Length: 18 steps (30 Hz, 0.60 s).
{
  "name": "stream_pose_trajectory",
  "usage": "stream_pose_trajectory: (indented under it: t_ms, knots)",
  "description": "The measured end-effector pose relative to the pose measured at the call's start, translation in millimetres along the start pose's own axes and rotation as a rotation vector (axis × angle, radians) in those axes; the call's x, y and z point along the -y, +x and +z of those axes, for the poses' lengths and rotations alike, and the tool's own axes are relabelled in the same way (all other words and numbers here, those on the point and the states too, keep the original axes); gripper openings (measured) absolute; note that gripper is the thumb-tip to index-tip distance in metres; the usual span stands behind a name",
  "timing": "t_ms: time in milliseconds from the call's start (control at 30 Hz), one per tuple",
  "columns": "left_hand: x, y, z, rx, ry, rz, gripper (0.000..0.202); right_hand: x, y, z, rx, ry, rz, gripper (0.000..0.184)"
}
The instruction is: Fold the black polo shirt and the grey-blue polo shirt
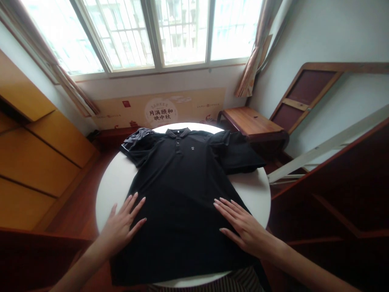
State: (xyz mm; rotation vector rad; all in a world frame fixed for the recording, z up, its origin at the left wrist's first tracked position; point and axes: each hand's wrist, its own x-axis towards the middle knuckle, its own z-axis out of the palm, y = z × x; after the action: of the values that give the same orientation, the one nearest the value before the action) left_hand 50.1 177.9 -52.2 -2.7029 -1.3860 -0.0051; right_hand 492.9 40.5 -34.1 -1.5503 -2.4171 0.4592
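A black polo shirt (179,182) lies front up across the middle of the frame on a round white desk (109,194), its collar (178,133) toward the top of the frame and its hem toward the bottom. Laying it out looks largely done: the body is spread broad and fairly smooth, the collar sits near the far rim, and the small chest logo (192,148) faces up. The left hand (123,223), lower left of centre, rests palm down at the shirt's side edge, and the right hand (243,225), lower right of centre, lies likewise on the opposite side; both have their fingers apart and are clamped on nothing. What seems left is tidying: the lower left corner of the shirt hangs past the near rim, and no fold shows across the body. Grey-black cloth (138,138) lies bunched by the sleeve at upper left of centre, while black cloth (243,154) lies beside the sleeve at right of centre; whether these are separate garments I cannot tell for sure, and neither is under a hand.
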Motion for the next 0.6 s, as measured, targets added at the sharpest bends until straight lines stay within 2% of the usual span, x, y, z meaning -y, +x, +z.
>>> stream_pose_trajectory:
  t_ms: [100,200,267,333,400,500,600]
  knots:
    - [-6,-9,-12.7,-0.017,-0.018,0.007,0.060,0,-15,0,-0.019,-0.029,0.003,0.077]
    - [-26,-31,-34.0,0.034,-0.132,0.206,0.071,9,-31,0,0.019,-0.050,-0.096,0.091]
    - [-40,-49,-44.5,0.124,-0.201,0.373,0.084,16,-40,0,0.019,-0.087,-0.183,0.084]
    - [-47,-67,-47.3,0.179,-0.201,0.449,0.086,20,-48,0,-0.019,-0.148,-0.260,0.070]
    - [-45,-80,-44.8,0.187,-0.160,0.457,0.080,20,-54,-1,-0.056,-0.226,-0.334,0.064]
    - [-29,-91,-44.3,0.185,-0.149,0.420,0.077,14,-60,-9,-0.069,-0.294,-0.400,0.062]
    - [-14,-89,-56.5,0.113,-0.259,0.369,0.061,10,-60,-26,-0.029,-0.203,-0.350,0.048]
